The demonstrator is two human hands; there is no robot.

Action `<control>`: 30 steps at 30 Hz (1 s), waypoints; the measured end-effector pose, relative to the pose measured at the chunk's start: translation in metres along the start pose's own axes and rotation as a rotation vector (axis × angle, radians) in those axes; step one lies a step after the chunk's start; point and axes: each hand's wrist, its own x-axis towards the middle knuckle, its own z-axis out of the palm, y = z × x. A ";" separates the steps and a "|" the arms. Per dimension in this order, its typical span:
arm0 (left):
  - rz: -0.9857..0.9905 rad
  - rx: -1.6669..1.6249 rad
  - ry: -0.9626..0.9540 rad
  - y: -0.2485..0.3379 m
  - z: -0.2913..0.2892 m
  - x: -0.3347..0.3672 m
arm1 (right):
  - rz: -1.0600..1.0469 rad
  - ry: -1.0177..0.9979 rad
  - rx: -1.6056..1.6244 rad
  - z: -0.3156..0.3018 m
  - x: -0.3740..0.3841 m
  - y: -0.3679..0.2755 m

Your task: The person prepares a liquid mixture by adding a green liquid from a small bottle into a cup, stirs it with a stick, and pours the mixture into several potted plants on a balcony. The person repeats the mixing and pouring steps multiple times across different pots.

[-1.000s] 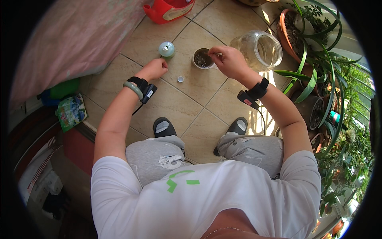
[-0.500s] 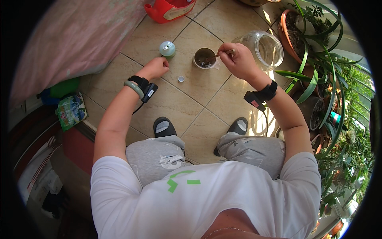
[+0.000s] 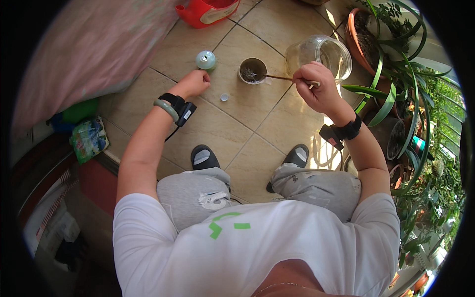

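My right hand (image 3: 316, 85) is closed around a thin brown stick (image 3: 279, 77), its pale end poking out of my fist. The stick's other end reaches the rim of a small light-coloured cup (image 3: 252, 71) that has dark, wet-looking contents. My left hand (image 3: 199, 83) is closed right beside a pale blue-green bottle (image 3: 205, 60) with a small opening on top; whether its fingers hold anything is hidden. A small white cap (image 3: 224, 97) lies on the tiles between my left hand and the cup.
A large clear jar (image 3: 302, 53) lies on its side behind my right hand. Potted plants (image 3: 363, 44) line the right side. At the far edge sits a red watering can (image 3: 205, 14). Pink cloth (image 3: 94, 54) hangs at left, above a colourful packet (image 3: 89, 139).
My right hand has moved right and slightly nearer, drawing the stick outward so that more of it shows between cup and fist. My left hand stays in place.
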 end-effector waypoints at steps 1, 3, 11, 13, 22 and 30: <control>0.010 0.006 -0.013 0.001 0.000 0.002 | 0.011 0.010 0.002 0.001 0.000 0.001; 0.013 0.024 -0.002 -0.001 0.000 0.002 | 0.007 0.024 -0.009 0.002 0.002 0.000; 0.000 0.003 -0.026 -0.010 0.001 -0.001 | -0.304 -0.143 0.084 0.000 0.003 -0.012; 0.002 0.009 -0.026 -0.009 0.000 -0.001 | -0.401 -0.198 0.061 0.020 -0.003 -0.011; -0.006 0.003 -0.055 -0.002 -0.005 -0.009 | -0.131 -0.726 -0.488 0.137 -0.059 0.024; -0.023 -0.019 -0.044 -0.012 -0.002 -0.009 | 0.657 -0.836 -0.226 0.118 -0.044 0.032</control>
